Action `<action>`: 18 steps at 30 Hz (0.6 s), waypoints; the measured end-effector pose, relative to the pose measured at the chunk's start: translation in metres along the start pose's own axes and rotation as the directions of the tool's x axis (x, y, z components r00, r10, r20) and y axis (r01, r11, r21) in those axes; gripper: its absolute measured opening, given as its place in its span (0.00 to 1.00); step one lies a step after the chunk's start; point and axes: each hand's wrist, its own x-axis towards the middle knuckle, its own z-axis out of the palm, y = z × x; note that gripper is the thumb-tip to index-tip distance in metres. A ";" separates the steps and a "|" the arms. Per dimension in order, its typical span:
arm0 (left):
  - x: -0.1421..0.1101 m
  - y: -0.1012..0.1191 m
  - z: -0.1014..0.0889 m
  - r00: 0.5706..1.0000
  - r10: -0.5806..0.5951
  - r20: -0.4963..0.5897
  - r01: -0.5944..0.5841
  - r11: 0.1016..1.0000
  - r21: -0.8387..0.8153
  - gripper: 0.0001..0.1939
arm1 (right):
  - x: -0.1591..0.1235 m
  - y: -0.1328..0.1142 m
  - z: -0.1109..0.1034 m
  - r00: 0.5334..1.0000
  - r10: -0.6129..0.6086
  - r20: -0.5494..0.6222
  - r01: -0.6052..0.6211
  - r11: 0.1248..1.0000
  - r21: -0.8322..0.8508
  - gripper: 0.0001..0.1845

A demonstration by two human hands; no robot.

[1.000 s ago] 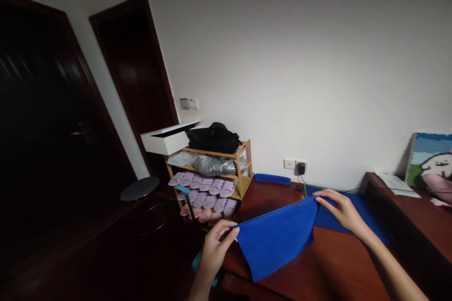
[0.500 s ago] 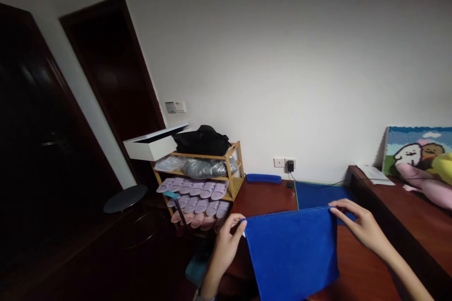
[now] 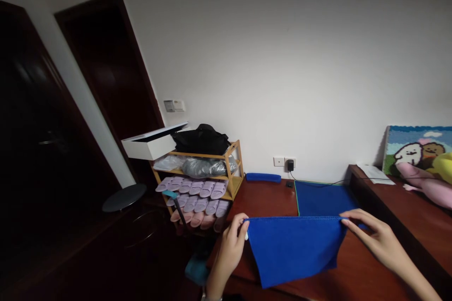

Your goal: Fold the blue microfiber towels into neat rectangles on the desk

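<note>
Left hand (image 3: 231, 241): closed pinch, cloth (image 3: 298, 248) corner.
Right hand (image 3: 375, 232): same, other top corner.
Cloth: spreading step, I judge; next wants even tension.

Left hand (image 3: 231, 247), partly visible wristband (image 3: 213, 298), right hand (image 3: 376, 235), bare forearms (image 3: 411, 269)

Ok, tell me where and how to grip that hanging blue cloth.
The blue cloth is probably best pinched at its two upper corners, the left hand coming from the left, the right hand from the right: its top edge spans straight between them while the rest hangs loose.
</note>
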 end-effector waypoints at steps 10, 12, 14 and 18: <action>-0.007 0.002 0.009 0.994 0.043 -0.100 -0.044 0.999 -0.006 0.16 | -0.007 -0.001 -0.002 0.999 -0.008 -0.041 0.006 0.999 -0.033 0.20; -0.008 0.003 0.008 0.992 0.058 -0.116 -0.062 0.998 -0.028 0.15 | -0.008 0.000 -0.003 0.998 -0.003 -0.056 0.000 0.999 -0.045 0.20; -0.008 0.006 0.008 0.992 0.064 -0.109 -0.071 0.995 -0.066 0.13 | -0.008 0.000 -0.004 0.997 0.000 -0.073 -0.004 0.998 -0.060 0.21; -0.010 0.013 0.005 0.999 0.033 -0.016 -0.036 0.971 -0.235 0.12 | -0.010 -0.001 -0.009 0.994 0.003 -0.113 -0.011 0.997 -0.071 0.21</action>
